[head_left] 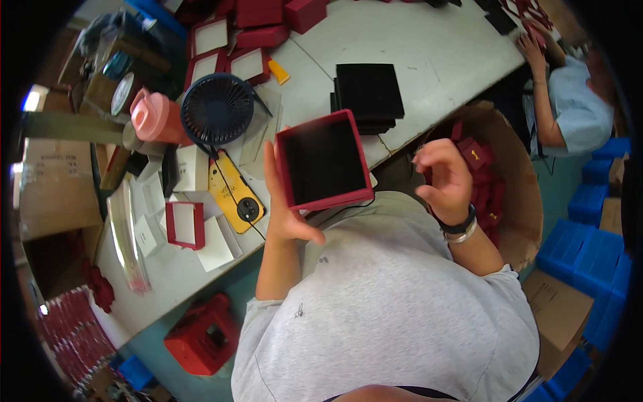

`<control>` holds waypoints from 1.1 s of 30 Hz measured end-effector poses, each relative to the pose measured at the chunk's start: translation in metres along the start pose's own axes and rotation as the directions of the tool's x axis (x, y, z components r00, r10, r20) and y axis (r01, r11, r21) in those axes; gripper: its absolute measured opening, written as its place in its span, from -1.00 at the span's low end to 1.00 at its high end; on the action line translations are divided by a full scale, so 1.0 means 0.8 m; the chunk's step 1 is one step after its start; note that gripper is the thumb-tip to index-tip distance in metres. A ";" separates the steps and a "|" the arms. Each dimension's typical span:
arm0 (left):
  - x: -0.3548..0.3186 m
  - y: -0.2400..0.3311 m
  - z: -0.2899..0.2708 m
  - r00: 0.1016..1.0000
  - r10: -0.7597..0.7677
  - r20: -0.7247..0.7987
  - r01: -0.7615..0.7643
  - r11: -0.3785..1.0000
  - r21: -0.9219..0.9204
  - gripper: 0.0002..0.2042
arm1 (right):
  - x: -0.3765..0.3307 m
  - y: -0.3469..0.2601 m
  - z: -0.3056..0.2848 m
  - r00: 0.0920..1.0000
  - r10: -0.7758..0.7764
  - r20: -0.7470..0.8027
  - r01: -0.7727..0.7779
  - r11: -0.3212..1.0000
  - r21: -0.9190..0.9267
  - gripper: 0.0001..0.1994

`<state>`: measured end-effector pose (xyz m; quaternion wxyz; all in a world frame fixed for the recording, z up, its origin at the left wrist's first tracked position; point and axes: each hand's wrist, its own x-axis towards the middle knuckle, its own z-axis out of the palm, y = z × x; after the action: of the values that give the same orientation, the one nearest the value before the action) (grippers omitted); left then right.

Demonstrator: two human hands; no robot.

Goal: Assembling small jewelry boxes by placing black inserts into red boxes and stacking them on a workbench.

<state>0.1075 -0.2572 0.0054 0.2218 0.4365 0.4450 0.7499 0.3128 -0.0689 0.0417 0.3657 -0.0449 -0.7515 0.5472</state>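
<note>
Open red box in my left hand, right hand free

Item 1: shallow square red box with a flat black inside [325, 161], in front of my chest, by the table edge. My left hand [284, 218] holds it, fingers bent along its left wall, thumb spread clear of the near wall; the hold underneath is hidden. Risk: tipping or slipping, the thumb giving no clamp.

Item 2: my right hand [445, 181], raised, fingers loosely curled, thumb apart, nothing in it. Risk: a hurried reach could knock the box's right corner.

Item 3: stack of flat black square pieces [368, 90], unevenly piled on the white tabletop [429, 63], just beyond the box. Risk: sliding, if the box bumps it.

Item 4: brown cardboard carton [526, 228] of small red pieces [485, 181], beside my right hand. Risk: a dropped box could land among them.

Item 5: yellow-backed smartphone [228, 191], left of the box. Risk: scratching, from a falling box.
</note>
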 end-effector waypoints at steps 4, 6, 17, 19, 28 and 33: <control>-0.042 -0.010 -0.028 0.968 -0.249 -0.017 0.249 0.962 0.111 0.58 | -0.038 0.045 0.022 0.927 0.343 0.150 -0.346 0.938 -0.006 -0.12; -0.042 -0.016 -0.025 0.978 -0.188 -0.090 0.188 0.982 -0.007 0.50 | -0.036 0.049 0.038 0.940 0.303 0.158 -0.300 0.953 -0.042 -0.01; 0.007 0.001 0.029 0.991 0.117 -0.072 -0.101 0.976 0.193 0.10 | -0.028 0.057 0.083 0.964 0.210 0.166 -0.141 0.925 -0.354 0.23; 0.006 0.000 0.031 0.993 0.111 -0.049 -0.103 0.984 0.149 0.06 | -0.033 0.057 0.085 0.973 0.181 0.143 -0.119 0.925 -0.361 0.25; -0.107 -0.063 -0.046 0.984 -0.067 -0.167 0.089 0.988 0.129 -0.09 | -0.046 0.069 0.110 0.998 0.011 0.066 0.002 0.981 -0.193 0.35; -0.125 -0.066 -0.051 0.977 -0.214 0.028 0.215 0.971 -0.108 0.10 | -0.048 0.028 0.071 0.993 -0.116 -0.014 0.116 0.993 -0.018 0.28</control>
<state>0.1217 -0.3219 -0.0952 0.3290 0.3790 0.4455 0.7414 0.2995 -0.1228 -0.0039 0.4023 -0.0084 -0.7546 0.5184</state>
